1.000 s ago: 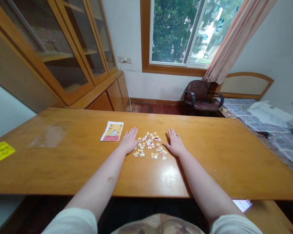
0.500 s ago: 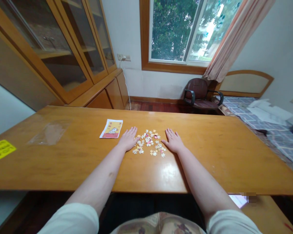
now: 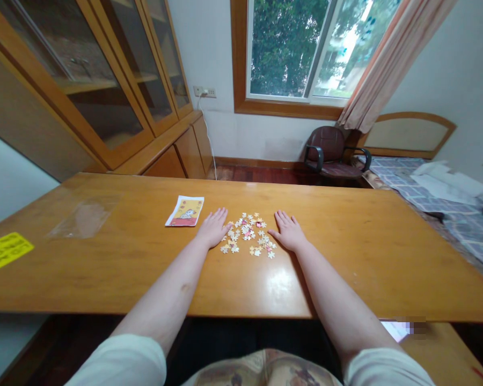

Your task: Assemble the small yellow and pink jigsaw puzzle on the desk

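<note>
Loose jigsaw puzzle pieces [image 3: 247, 232] lie scattered in a small heap on the wooden table [image 3: 145, 279], most showing a pale side and a few pink or yellow. Flat on the tabletop at the heap's left edge rests my left hand [image 3: 214, 228], open, its thumb close to the nearest pieces. My right hand [image 3: 288, 230] lies open and palm down on the right side of the heap, thumb pointing toward it. Neither hand holds anything. Beyond my left hand is a picture sheet [image 3: 185, 211] with a cartoon animal on yellow and red.
A clear plastic bag [image 3: 82, 219] lies on the table's left part, with a yellow label [image 3: 6, 252] near the left edge. Behind the table stand a glass-door cabinet [image 3: 153, 128], an office chair [image 3: 332, 153] and a bed [image 3: 438, 187].
The whole view has shifted very slightly. Both hands stay flat beside the puzzle pieces, and the pieces keep their arrangement.
</note>
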{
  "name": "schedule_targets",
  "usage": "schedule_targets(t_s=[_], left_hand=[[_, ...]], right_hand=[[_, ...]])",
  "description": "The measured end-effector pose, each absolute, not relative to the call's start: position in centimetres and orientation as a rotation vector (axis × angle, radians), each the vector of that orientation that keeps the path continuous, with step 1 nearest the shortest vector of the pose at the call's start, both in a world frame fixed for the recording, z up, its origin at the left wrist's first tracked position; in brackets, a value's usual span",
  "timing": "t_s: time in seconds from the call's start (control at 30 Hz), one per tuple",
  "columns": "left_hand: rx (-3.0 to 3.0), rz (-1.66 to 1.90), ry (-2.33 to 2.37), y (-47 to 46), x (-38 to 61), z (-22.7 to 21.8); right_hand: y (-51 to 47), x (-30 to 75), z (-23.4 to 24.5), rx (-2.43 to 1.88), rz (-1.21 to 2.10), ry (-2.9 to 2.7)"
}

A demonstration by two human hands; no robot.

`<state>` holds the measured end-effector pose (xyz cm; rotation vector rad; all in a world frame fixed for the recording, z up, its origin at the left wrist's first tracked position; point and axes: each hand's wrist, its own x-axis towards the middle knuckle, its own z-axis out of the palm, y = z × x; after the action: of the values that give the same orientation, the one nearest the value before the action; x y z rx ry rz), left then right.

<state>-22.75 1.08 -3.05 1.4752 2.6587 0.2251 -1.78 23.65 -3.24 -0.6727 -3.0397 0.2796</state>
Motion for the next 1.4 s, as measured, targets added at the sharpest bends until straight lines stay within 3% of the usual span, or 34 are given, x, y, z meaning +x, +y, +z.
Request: schedule_targets(t_s=[0.37, 0.67, 1.03, 1.4], left_hand=[[1.410, 0.541, 2.706, 0.9, -22.9, -1.8], [1.494, 0.508, 2.688, 5.0, -22.3, 1.0], [1.770, 0.405, 2.544, 7.0, -22.8, -2.0], [1.674, 0.473, 2.620, 6.7, -23.2, -1.2]], right_hand=[[23.4, -1.8, -1.9, -0.695, 0.422, -2.908], [24.2, -7.4, -0.4, -0.711, 0.935, -2.595], [24.2, -9.1, -2.9, -0.598, 0.873, -2.540], [23.9, -9.1, -2.4, -0.366, 0.833, -2.641]])
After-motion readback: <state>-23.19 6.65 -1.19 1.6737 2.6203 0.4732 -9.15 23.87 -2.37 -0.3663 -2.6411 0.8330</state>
